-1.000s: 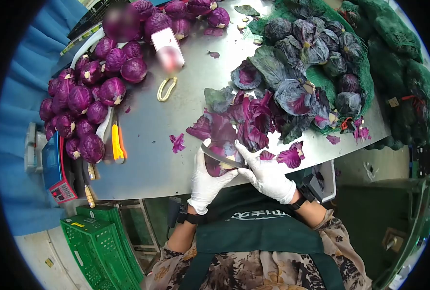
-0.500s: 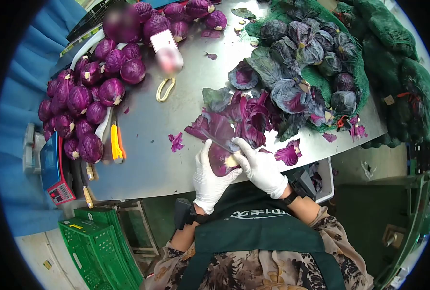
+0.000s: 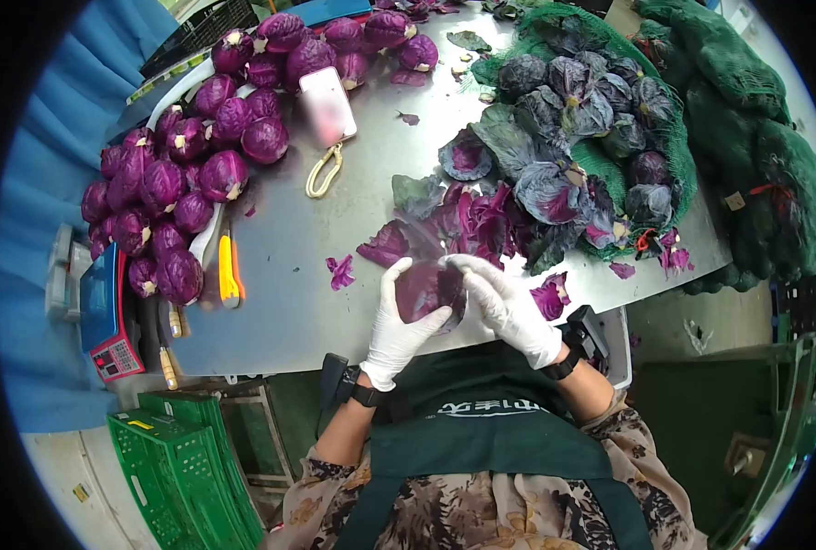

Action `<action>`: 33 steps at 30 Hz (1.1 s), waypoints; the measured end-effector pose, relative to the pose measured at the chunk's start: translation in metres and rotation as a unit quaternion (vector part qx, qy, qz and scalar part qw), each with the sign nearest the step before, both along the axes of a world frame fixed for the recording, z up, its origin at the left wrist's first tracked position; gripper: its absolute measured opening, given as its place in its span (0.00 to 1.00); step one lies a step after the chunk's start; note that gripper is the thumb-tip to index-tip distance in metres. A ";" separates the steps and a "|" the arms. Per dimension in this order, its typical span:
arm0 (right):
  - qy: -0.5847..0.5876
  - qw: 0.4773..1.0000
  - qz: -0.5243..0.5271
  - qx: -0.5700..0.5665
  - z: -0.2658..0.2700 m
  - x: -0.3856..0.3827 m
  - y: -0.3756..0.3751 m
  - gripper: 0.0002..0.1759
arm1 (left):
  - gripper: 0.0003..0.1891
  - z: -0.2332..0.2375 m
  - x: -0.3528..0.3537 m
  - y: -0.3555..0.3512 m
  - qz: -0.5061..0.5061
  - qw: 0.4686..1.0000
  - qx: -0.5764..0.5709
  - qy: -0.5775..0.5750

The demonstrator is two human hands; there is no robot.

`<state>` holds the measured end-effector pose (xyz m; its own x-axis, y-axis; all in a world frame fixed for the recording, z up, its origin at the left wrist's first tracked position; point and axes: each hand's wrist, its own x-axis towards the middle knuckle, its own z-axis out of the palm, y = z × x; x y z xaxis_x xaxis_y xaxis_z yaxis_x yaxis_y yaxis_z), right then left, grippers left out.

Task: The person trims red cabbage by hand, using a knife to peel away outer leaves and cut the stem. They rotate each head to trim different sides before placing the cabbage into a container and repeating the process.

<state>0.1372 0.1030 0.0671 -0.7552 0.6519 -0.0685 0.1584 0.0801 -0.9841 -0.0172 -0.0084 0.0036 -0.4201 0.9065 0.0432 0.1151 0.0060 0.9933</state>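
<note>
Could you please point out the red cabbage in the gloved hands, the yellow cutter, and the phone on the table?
red cabbage [image 3: 429, 289]: head view, on its rounded purple side.
yellow cutter [image 3: 227, 272]: head view, middle of its yellow handle.
phone [image 3: 327, 104]: head view, centre of its pale upper face.

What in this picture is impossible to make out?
All in the head view:
1. The phone: its face is blurred.
2. The cabbage: its far sides are covered by the left hand and right hand.
3. The scale: its readout is too small to read.
4. The sacks: partly cut off by the round lens edge.
</note>
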 end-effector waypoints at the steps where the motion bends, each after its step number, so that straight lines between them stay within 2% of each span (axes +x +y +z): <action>1: -0.028 0.998 -0.043 -0.039 -0.001 0.002 0.011 0.23 | 0.48 0.000 0.000 0.000 0.002 1.000 -0.007 0.027; 2: -0.058 0.992 -0.086 -0.079 -0.004 0.006 0.023 0.24 | 0.48 0.004 0.002 0.000 0.002 1.000 -0.010 0.027; 3: 0.006 0.986 -0.129 -0.103 -0.031 0.014 0.044 0.24 | 0.48 0.011 0.007 0.000 0.007 0.999 -0.022 0.037; 4: 0.100 0.929 -0.191 -0.299 -0.027 0.013 0.052 0.23 | 0.49 0.015 0.012 0.001 0.013 0.998 -0.034 0.045; 5: 0.097 0.938 -0.222 -0.249 -0.050 0.024 0.063 0.20 | 0.49 0.013 0.015 0.002 0.028 0.997 -0.037 0.058; 6: 0.095 0.944 -0.249 -0.196 -0.072 0.033 0.075 0.22 | 0.49 0.010 0.015 0.004 0.029 0.997 -0.035 0.054; 7: 0.075 0.947 -0.251 -0.185 -0.043 0.026 0.065 0.25 | 0.49 0.008 0.013 0.006 0.034 0.997 -0.030 0.062; 8: 0.054 0.949 -0.255 -0.177 -0.015 0.019 0.048 0.35 | 0.50 0.006 0.013 0.008 0.037 0.996 -0.028 0.070; 9: -0.032 0.981 -0.175 -0.079 -0.014 0.022 0.041 0.51 | 0.50 0.011 0.013 0.010 0.035 0.997 -0.031 0.069; 10: 0.011 0.987 -0.146 0.066 -0.014 0.014 0.025 0.53 | 0.50 0.021 0.014 0.013 0.031 0.993 -0.065 0.095; 12: -0.075 0.974 -0.009 0.212 0.010 0.010 0.013 0.48 | 0.51 0.025 0.014 0.017 0.023 0.987 -0.099 0.122; 14: -0.111 0.956 0.048 0.266 0.012 0.002 0.006 0.34 | 0.53 0.020 0.014 0.020 0.006 0.972 -0.115 0.203; 15: -0.202 0.908 0.080 0.359 0.014 0.000 0.006 0.33 | 0.55 0.020 0.015 0.022 0.013 0.964 -0.057 0.260; 16: -0.178 0.894 0.081 0.403 0.018 -0.001 0.007 0.30 | 0.54 0.018 0.013 0.023 -0.005 0.972 -0.049 0.229; 18: -0.181 0.897 0.114 0.386 0.017 0.000 0.014 0.28 | 0.53 0.014 0.013 0.024 0.006 0.969 -0.041 0.245; 19: -0.139 0.875 0.092 0.454 0.013 0.000 0.014 0.19 | 0.54 0.013 0.013 0.025 0.001 0.970 -0.045 0.239; 20: -0.135 0.875 0.092 0.457 0.011 0.000 0.014 0.19 | 0.54 0.014 0.014 0.024 0.004 0.969 -0.043 0.242; 22: -0.253 0.836 0.108 0.476 0.009 0.000 0.014 0.15 | 0.56 0.031 0.017 0.024 -0.018 0.964 -0.080 0.251; 23: -0.212 0.829 0.085 0.511 0.008 0.001 0.015 0.11 | 0.57 0.028 0.018 0.025 -0.023 0.964 -0.076 0.252; 24: -0.205 0.840 0.076 0.497 0.004 0.002 0.013 0.13 | 0.57 0.027 0.018 0.024 -0.022 0.964 -0.072 0.255; 26: -0.137 0.895 0.030 0.424 -0.007 0.004 0.018 0.18 | 0.58 0.028 0.017 0.023 -0.012 0.959 -0.113 0.258; 28: -0.114 0.924 0.047 0.362 0.013 0.006 0.016 0.23 | 0.58 0.020 0.015 0.023 0.003 0.961 -0.084 0.263; 29: -0.158 0.918 0.073 0.356 0.022 0.006 0.010 0.29 | 0.58 0.015 0.014 0.021 -0.015 0.962 -0.084 0.260; 33: -0.170 0.899 0.058 0.400 0.010 0.005 0.007 0.25 | 0.57 0.028 0.018 0.024 -0.033 0.954 -0.103 0.281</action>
<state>0.1421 0.1099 0.0775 -0.8457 0.5127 0.1477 0.3834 0.7764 -0.5001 0.0012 0.0152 0.0321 -0.3252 0.9435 0.0639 0.6358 0.1682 0.7533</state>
